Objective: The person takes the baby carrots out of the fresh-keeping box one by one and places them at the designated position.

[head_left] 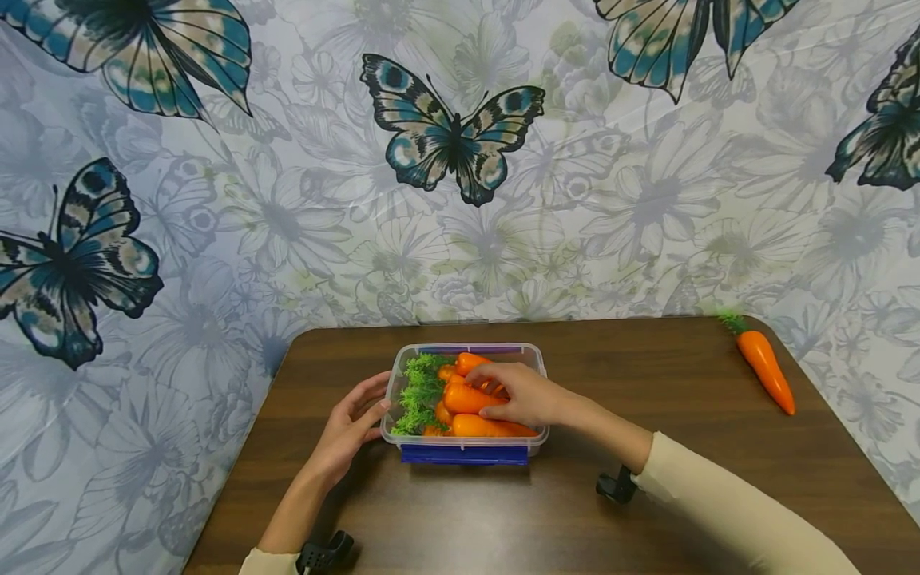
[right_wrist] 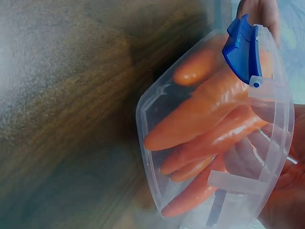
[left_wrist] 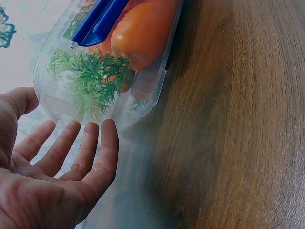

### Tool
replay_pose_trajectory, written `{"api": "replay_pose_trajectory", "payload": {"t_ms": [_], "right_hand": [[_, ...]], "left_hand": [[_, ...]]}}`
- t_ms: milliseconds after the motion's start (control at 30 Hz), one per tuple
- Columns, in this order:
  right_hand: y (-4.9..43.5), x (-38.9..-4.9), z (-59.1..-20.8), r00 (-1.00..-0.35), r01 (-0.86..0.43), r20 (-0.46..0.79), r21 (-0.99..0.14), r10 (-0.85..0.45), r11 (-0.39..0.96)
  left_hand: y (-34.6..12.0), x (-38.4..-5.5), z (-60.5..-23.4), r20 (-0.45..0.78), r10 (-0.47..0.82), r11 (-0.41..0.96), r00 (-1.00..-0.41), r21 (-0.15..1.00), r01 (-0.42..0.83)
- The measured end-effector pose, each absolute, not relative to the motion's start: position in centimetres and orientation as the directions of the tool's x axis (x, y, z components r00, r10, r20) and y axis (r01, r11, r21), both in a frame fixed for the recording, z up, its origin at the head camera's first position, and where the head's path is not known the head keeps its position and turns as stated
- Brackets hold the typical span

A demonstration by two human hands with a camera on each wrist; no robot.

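Observation:
A clear plastic box (head_left: 533,442) with blue clips stands on the table, filled with several orange carrots (head_left: 474,398) whose green tops (head_left: 420,395) point left. My left hand (head_left: 354,419) is at the box's left end, its fingers spread and extended along the wall, the thumb near the rim. From the right, my right hand (head_left: 528,393) reaches into the box, its fingers and thumb bent around a carrot in the middle of the pile. The right wrist view shows carrot tips (right_wrist: 171,129) through the clear wall, with the right palm (right_wrist: 286,186) behind the rim.
One more carrot (head_left: 767,371) with a green top lies alone near the table's far right corner. The brown wooden table (head_left: 647,367) meets a butterfly-patterned cloth (head_left: 460,255) at its back edge. Dark straps (head_left: 616,485) are on both wrists.

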State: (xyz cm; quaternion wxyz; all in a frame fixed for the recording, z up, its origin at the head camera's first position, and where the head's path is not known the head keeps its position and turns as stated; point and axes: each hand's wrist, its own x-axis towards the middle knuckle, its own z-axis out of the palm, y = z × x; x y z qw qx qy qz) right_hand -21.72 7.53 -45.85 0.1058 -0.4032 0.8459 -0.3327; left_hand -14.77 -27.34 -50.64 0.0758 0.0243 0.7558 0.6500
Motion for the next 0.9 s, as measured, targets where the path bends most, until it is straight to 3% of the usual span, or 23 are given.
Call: {"api": "replay_pose_trajectory", "payload": {"t_ms": [900], "right_hand": [[7.0, -22.06, -45.6, -0.642, -0.649, 0.081, -0.587, -0.762, 0.484]], "left_hand": [[-27.21, -14.92, -50.75, -0.101, 0.113, 0.158, -0.988, 0.984, -0.083]]}}
